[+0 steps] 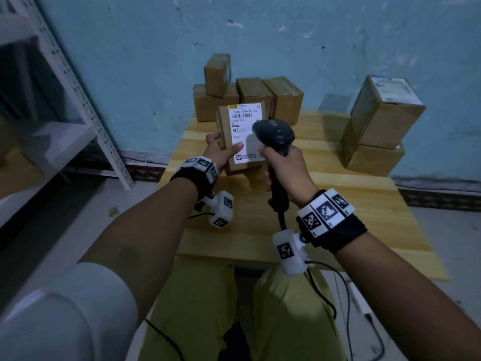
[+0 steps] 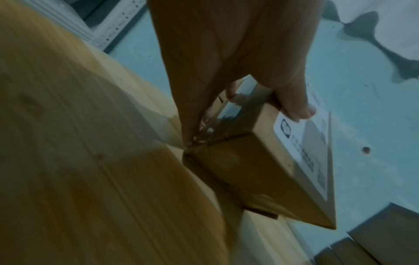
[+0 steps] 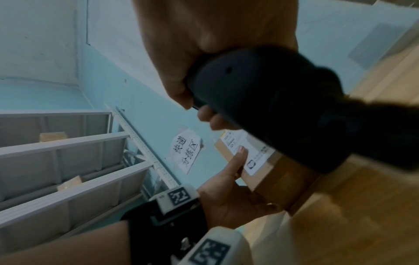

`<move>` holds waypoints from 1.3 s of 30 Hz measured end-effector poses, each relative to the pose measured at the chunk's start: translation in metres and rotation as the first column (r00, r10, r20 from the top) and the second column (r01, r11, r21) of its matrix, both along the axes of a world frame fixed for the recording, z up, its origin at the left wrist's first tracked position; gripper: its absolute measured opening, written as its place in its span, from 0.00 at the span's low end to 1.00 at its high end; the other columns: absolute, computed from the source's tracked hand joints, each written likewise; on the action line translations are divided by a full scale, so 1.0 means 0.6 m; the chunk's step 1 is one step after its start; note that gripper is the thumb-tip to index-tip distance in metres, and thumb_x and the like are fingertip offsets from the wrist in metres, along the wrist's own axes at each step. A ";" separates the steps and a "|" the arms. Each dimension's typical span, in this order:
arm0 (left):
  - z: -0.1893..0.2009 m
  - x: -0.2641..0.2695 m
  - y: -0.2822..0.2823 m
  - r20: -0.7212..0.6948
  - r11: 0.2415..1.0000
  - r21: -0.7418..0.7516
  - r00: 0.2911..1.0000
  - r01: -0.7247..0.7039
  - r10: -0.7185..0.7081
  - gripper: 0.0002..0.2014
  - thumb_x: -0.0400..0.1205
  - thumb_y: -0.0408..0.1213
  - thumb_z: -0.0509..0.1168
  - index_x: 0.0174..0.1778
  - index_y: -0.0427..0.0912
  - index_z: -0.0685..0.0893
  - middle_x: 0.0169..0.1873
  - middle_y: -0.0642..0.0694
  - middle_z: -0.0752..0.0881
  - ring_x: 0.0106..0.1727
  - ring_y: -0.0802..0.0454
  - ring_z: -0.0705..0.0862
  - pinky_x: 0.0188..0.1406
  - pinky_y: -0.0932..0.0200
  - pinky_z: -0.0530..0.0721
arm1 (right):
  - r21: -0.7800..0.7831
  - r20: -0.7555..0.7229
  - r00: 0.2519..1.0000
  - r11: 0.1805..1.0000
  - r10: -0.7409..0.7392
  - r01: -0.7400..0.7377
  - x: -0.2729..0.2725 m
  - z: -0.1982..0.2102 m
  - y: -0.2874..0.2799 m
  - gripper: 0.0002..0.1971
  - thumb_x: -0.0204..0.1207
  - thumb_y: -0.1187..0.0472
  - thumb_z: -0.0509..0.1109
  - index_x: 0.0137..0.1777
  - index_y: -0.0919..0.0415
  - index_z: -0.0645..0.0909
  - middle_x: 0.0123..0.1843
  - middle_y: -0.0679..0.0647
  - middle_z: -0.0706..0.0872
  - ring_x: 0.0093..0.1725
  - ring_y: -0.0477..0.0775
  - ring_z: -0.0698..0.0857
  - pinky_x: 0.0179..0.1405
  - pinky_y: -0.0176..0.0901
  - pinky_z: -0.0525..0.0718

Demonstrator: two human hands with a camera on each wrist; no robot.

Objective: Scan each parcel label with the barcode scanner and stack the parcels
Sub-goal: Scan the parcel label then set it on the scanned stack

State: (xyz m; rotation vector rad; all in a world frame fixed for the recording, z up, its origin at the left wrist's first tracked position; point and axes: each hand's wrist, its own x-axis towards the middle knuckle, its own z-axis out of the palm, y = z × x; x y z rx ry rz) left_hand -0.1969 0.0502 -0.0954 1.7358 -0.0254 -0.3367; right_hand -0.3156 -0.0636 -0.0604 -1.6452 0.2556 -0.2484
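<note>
A brown cardboard parcel (image 1: pixel 243 162) (image 2: pixel 256 172) (image 3: pixel 267 172) with a white shipping label (image 1: pixel 243 118) stands tilted over the wooden table (image 1: pixel 351 204). My left hand (image 1: pixel 221 149) (image 2: pixel 226 71) (image 3: pixel 229 195) grips its left side, thumb on the label and fingers behind. My right hand (image 1: pixel 283 168) (image 3: pixel 204 53) grips the handle of a black barcode scanner (image 1: pixel 273 138) (image 3: pixel 283 100), whose head points at the label from just in front of it. The scanner covers part of the label's right side.
Several brown parcels (image 1: pixel 250 97) are grouped at the table's far edge against the blue wall. Two larger boxes (image 1: pixel 377 126) are stacked at the far right. A grey metal shelf (image 1: pixel 78 100) (image 3: pixel 56 161) stands to the left. The scanner cable (image 1: pixel 322 290) hangs near my lap.
</note>
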 end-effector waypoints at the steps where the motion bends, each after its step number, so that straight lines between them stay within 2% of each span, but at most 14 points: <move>1: 0.000 0.001 -0.008 -0.006 1.000 0.007 1.000 0.010 -0.010 0.35 0.81 0.39 0.66 0.78 0.41 0.53 0.67 0.35 0.80 0.57 0.40 0.84 0.48 0.54 0.81 | 0.014 -0.005 1.000 1.000 -0.022 0.022 0.002 0.000 -0.009 0.10 0.79 0.59 0.66 0.37 0.61 0.76 0.21 0.56 0.74 0.15 0.51 0.73 0.19 0.39 0.75; 5: 0.003 0.005 -0.060 -0.037 0.995 0.083 0.998 0.057 -0.054 0.35 0.80 0.51 0.65 0.76 0.39 0.57 0.66 0.39 0.79 0.63 0.40 0.82 0.51 0.54 0.80 | 0.013 -0.028 0.995 0.995 -0.095 0.096 0.003 0.000 -0.044 0.08 0.79 0.60 0.66 0.39 0.61 0.76 0.23 0.57 0.74 0.14 0.50 0.73 0.17 0.39 0.77; 8: 0.006 0.007 -0.107 -0.071 0.988 0.125 0.994 0.092 -0.084 0.41 0.76 0.58 0.65 0.77 0.38 0.56 0.68 0.41 0.76 0.66 0.40 0.79 0.61 0.44 0.82 | -0.018 -0.036 0.990 0.990 -0.138 0.137 -0.001 -0.002 -0.068 0.09 0.78 0.60 0.66 0.37 0.59 0.75 0.22 0.58 0.74 0.13 0.50 0.73 0.19 0.40 0.77; 11: 0.003 0.007 -0.147 -0.103 0.986 0.119 0.989 0.119 -0.107 0.43 0.76 0.60 0.64 0.78 0.39 0.55 0.69 0.41 0.76 0.66 0.39 0.79 0.65 0.41 0.80 | -0.080 -0.028 0.976 0.973 -0.217 0.215 0.002 -0.010 -0.097 0.09 0.76 0.60 0.68 0.35 0.59 0.75 0.21 0.57 0.76 0.14 0.51 0.75 0.25 0.43 0.77; 13: 0.001 0.006 -0.170 -0.107 0.982 0.125 0.986 0.141 -0.128 0.44 0.75 0.62 0.64 0.78 0.39 0.57 0.68 0.39 0.77 0.65 0.38 0.80 0.65 0.41 0.80 | -0.147 0.000 0.957 0.947 -0.288 0.285 0.003 -0.009 -0.116 0.07 0.75 0.60 0.68 0.37 0.61 0.78 0.23 0.58 0.81 0.22 0.56 0.81 0.34 0.49 0.79; 16: -0.015 0.021 -0.200 -0.108 0.969 0.175 0.981 0.176 -0.159 0.49 0.66 0.71 0.62 0.76 0.40 0.64 0.66 0.39 0.80 0.62 0.38 0.82 0.63 0.40 0.81 | -0.280 0.029 0.938 0.898 -0.346 0.339 0.005 -0.006 -0.144 0.12 0.75 0.60 0.69 0.50 0.70 0.82 0.45 0.66 0.88 0.46 0.61 0.85 0.49 0.52 0.81; 18: -0.023 0.029 -0.218 -0.094 0.950 0.225 0.975 0.217 -0.200 0.50 0.63 0.74 0.59 0.72 0.39 0.71 0.64 0.37 0.82 0.59 0.37 0.83 0.63 0.41 0.82 | -0.352 0.002 0.947 0.886 -0.321 0.301 0.006 -0.006 -0.159 0.11 0.76 0.59 0.69 0.48 0.68 0.82 0.41 0.61 0.87 0.45 0.58 0.82 0.41 0.45 0.78; 21: 0.003 0.010 -0.241 -0.070 0.918 0.286 0.962 0.274 -0.265 0.41 0.74 0.70 0.55 0.68 0.36 0.76 0.62 0.34 0.82 0.57 0.38 0.83 0.65 0.44 0.80 | -0.421 -0.054 0.952 0.871 -0.301 0.252 0.006 -0.007 -0.173 0.09 0.77 0.57 0.68 0.41 0.62 0.77 0.31 0.52 0.78 0.39 0.54 0.78 0.31 0.36 0.70; 24: 0.015 0.003 -0.269 -0.082 0.902 0.300 0.951 0.309 -0.299 0.35 0.82 0.61 0.51 0.69 0.32 0.75 0.62 0.33 0.81 0.52 0.41 0.80 0.59 0.53 0.78 | -0.437 -0.073 0.949 0.865 -0.308 0.247 0.008 -0.011 -0.189 0.10 0.77 0.56 0.68 0.40 0.63 0.78 0.36 0.60 0.80 0.40 0.56 0.79 0.35 0.42 0.71; 28: 0.009 0.004 -0.294 -0.072 0.893 0.297 0.940 0.340 -0.334 0.31 0.86 0.55 0.48 0.74 0.33 0.71 0.71 0.34 0.76 0.71 0.38 0.77 0.72 0.47 0.75 | -0.466 -0.089 0.953 0.858 -0.289 0.216 0.010 -0.011 -0.205 0.11 0.77 0.56 0.68 0.41 0.65 0.80 0.40 0.61 0.83 0.43 0.56 0.80 0.42 0.41 0.73; 31: 0.005 0.006 -0.308 -0.074 0.880 0.350 0.946 0.320 -0.314 0.23 0.88 0.42 0.48 0.74 0.29 0.69 0.71 0.30 0.74 0.72 0.36 0.75 0.71 0.49 0.73 | -0.570 -0.093 0.961 0.805 -0.262 0.164 0.015 -0.014 -0.209 0.12 0.76 0.57 0.67 0.40 0.66 0.83 0.48 0.66 0.86 0.54 0.61 0.82 0.59 0.46 0.76; 33: -0.003 0.009 -0.315 -0.033 0.887 0.367 0.957 0.280 -0.289 0.20 0.88 0.32 0.47 0.74 0.26 0.67 0.69 0.26 0.75 0.69 0.33 0.76 0.67 0.49 0.73 | -0.652 -0.131 0.958 0.750 -0.257 0.112 0.019 -0.018 -0.210 0.11 0.77 0.56 0.66 0.36 0.60 0.81 0.54 0.67 0.85 0.63 0.62 0.78 0.73 0.48 0.66; 36: -0.022 0.020 -0.316 -0.077 0.906 0.222 0.933 0.360 -0.352 0.22 0.88 0.39 0.47 0.75 0.31 0.68 0.70 0.30 0.75 0.70 0.36 0.76 0.71 0.48 0.75 | -0.713 -0.164 0.949 0.698 -0.267 0.073 0.030 -0.024 -0.217 0.12 0.77 0.54 0.65 0.33 0.55 0.76 0.57 0.67 0.84 0.67 0.60 0.75 0.80 0.45 0.54; 39: -0.039 0.028 -0.323 -0.130 0.942 0.020 0.936 0.334 -0.328 0.27 0.87 0.51 0.46 0.71 0.34 0.75 0.71 0.32 0.76 0.70 0.37 0.77 0.72 0.44 0.75 | -0.731 -0.183 0.947 0.680 -0.265 0.049 0.041 -0.026 -0.225 0.17 0.78 0.53 0.64 0.27 0.54 0.72 0.57 0.68 0.85 0.68 0.60 0.75 0.82 0.45 0.49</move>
